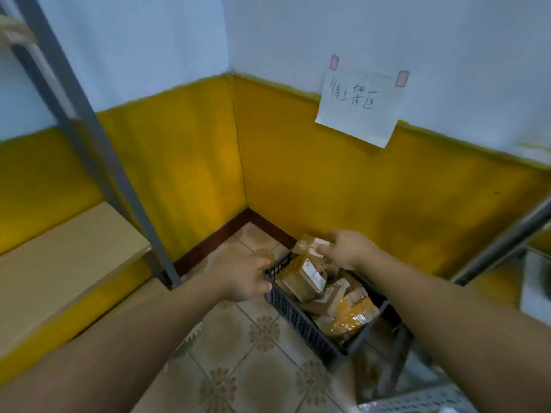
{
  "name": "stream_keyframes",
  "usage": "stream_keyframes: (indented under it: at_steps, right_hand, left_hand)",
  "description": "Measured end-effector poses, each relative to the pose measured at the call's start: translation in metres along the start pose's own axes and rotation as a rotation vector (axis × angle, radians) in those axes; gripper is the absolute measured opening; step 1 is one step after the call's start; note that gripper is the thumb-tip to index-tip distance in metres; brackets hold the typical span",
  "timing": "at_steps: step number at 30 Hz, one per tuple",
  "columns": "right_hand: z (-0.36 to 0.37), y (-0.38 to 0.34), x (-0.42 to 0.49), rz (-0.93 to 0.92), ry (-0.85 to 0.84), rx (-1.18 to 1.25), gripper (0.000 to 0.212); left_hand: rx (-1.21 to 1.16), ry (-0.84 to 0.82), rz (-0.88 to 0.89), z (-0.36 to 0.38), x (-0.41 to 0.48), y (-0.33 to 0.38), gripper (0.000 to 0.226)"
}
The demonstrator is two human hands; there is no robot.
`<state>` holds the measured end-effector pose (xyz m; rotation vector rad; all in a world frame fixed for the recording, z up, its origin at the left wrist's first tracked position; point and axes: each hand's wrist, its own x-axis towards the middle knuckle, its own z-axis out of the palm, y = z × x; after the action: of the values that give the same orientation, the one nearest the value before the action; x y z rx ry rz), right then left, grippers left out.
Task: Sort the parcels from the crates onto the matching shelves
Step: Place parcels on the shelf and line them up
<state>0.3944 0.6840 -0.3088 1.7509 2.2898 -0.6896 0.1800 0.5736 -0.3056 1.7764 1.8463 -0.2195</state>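
A dark plastic crate (293, 315) stands on the tiled floor in the room's corner, filled with several brown cardboard parcels and a yellow padded mailer (348, 317). My left hand (238, 275) grips the crate's near left corner rim. Over the far end of the crate, my right hand (346, 248) closes its fingers on a small brown parcel (310, 244) that sits on top of the pile. A larger box with a white label (304, 278) lies tilted just below it.
A grey metal shelf upright (98, 144) runs down the left, with a wooden shelf board (68, 248) beside it. Another metal rack (507, 242) stands at the right. A handwritten paper sign (360, 105) is taped to the wall above the crate.
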Motion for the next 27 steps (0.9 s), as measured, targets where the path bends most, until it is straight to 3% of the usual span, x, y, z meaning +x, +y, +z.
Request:
stream_keyframes:
  at_steps: [9,14,21,24,27]
  right_hand:
    - [0.023,0.062,0.076,0.292,-0.062,0.149,0.063]
    - [0.047,0.093,0.136,0.325,-0.143,0.28,0.055]
    - [0.129,0.128,0.221,0.36,-0.214,0.479,0.063]
    - [0.186,0.149,0.253,0.449,-0.16,0.609,0.094]
    - [0.238,0.169,0.278,0.548,-0.198,0.638,0.076]
  left_hand:
    - [0.104,-0.161,0.143,-0.014,0.155,-0.001,0.057]
    - [-0.034,-0.299,0.039,0.003,0.222,-0.001,0.055]
    - [-0.055,-0.422,-0.063,0.054,0.339,-0.025,0.06]
    - [-0.136,-0.456,-0.065,0.091,0.394,-0.033,0.054]
    - [-0.262,-0.46,-0.114,0.132,0.449,-0.041,0.053]
